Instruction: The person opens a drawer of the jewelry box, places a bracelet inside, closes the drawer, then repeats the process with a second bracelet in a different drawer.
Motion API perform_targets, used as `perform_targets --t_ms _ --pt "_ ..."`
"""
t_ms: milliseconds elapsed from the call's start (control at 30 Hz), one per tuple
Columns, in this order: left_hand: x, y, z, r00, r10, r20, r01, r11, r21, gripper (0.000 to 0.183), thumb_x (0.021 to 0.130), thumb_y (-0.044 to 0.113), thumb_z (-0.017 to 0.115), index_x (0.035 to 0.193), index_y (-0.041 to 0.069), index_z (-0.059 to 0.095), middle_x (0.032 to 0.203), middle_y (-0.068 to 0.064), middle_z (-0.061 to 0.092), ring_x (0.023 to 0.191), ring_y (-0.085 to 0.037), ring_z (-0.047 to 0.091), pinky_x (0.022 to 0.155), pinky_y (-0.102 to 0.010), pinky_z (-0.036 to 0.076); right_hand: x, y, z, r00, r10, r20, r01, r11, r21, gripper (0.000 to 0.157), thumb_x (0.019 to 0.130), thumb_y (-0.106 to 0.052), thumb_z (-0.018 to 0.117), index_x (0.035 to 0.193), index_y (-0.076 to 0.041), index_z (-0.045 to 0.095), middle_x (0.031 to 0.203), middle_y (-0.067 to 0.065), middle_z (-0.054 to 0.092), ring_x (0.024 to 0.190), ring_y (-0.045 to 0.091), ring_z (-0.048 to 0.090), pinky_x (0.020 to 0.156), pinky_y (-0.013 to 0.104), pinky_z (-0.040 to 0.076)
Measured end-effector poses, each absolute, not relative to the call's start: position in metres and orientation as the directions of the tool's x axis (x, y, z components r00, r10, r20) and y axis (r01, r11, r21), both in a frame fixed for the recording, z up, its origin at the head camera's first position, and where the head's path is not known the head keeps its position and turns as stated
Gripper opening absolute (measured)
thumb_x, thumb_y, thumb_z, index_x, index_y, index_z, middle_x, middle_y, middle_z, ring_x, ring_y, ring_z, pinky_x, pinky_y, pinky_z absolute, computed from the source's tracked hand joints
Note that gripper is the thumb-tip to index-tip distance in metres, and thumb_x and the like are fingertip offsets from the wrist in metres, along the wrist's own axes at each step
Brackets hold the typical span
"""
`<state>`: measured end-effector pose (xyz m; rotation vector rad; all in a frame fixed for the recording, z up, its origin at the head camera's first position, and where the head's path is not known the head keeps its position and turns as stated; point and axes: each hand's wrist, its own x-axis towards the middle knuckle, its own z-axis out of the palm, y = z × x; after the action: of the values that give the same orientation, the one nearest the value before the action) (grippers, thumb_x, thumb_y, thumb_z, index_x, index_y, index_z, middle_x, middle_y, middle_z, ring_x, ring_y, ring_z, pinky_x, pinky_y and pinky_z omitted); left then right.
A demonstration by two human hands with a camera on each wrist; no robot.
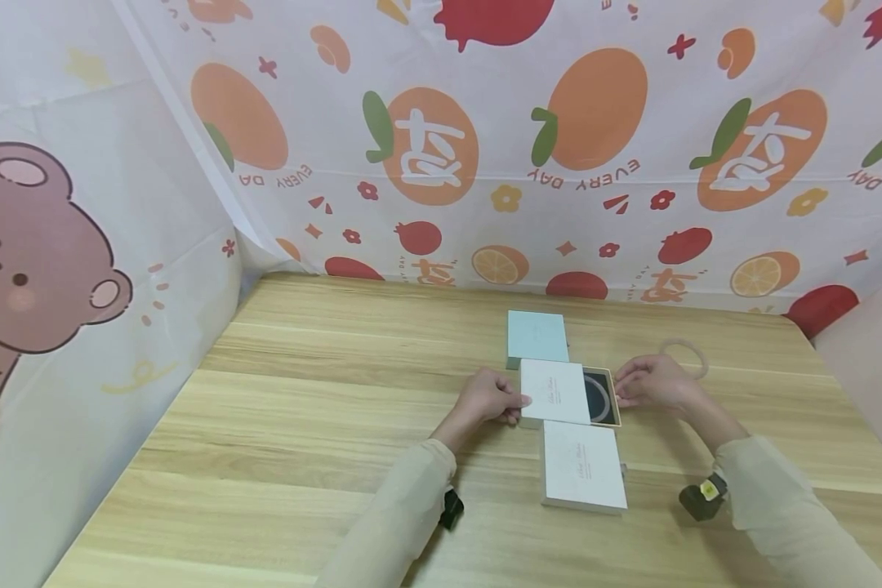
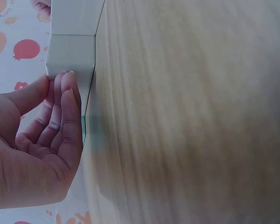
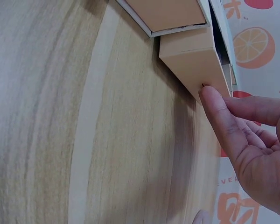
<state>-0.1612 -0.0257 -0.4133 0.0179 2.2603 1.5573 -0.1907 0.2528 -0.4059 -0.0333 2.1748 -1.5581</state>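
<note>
A white sliding gift box [image 1: 554, 390] lies in the middle of a row of boxes, its inner drawer [image 1: 616, 396] partly out on the right. Inside the dark-lined drawer rests a pale bangle [image 1: 598, 398], half covered by the sleeve. My left hand [image 1: 487, 397] pinches the sleeve's left end, thumb on top and fingers beneath the edge. At the drawer's outer end is my right hand [image 1: 656, 382]. Its thumb and forefinger meet at the drawer front [image 3: 191, 65] in the right wrist view; whatever lies between the fingertips is hidden.
Behind the middle box lies a light blue box [image 1: 537, 335]; a second white box [image 1: 584, 465] lies in front, with a small tab on its right side. Another pale bangle [image 1: 694, 351] is on the wooden table [image 1: 301, 425] beyond my right hand. Printed cloth [image 1: 514, 229] hangs behind.
</note>
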Motion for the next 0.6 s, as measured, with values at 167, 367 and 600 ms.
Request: perform_targets --t_ms 167,367,600 --pt "-0.1611 -0.0255 -0.4131 -0.923 0.230 -0.310 -0.210 0.374 0.903 0.016 0.078 0.006 0.071 0.069 -0.006 0.066 0.061 -0.013 0.064 0.052 -0.017 0.062 0.054 -0.029 0.055 -0.1902 0.2513 -0.4036 -0.892 -0.284 -0.352 0.241 0.359 -0.902 0.025 0.079 0.016 0.053 0.103 0.022 0.046 0.080 0.014 0.063 0.071 0.021 0.064 0.070 0.036 0.055" --pt "-0.1611 -0.0255 -0.4128 -0.923 0.228 -0.311 -0.211 0.376 0.902 0.016 0.078 0.006 0.071 0.069 -0.005 0.066 0.060 -0.012 0.064 0.051 -0.016 0.061 0.054 -0.028 0.055 -0.1891 0.2485 -0.4008 -0.890 -0.297 -0.347 0.237 0.349 -0.907 0.026 0.080 0.016 0.052 0.103 0.023 0.045 0.080 0.015 0.063 0.072 0.022 0.064 0.071 0.037 0.055" --pt "-0.1613 -0.0255 -0.4118 -0.922 0.229 -0.313 -0.212 0.377 0.902 0.016 0.079 0.006 0.071 0.069 -0.006 0.066 0.060 -0.013 0.064 0.051 -0.016 0.061 0.054 -0.028 0.055 -0.1898 0.2478 -0.4005 -0.890 -0.292 -0.350 0.236 0.361 -0.902 0.025 0.080 0.015 0.052 0.103 0.022 0.047 0.081 0.015 0.063 0.072 0.022 0.064 0.072 0.037 0.055"
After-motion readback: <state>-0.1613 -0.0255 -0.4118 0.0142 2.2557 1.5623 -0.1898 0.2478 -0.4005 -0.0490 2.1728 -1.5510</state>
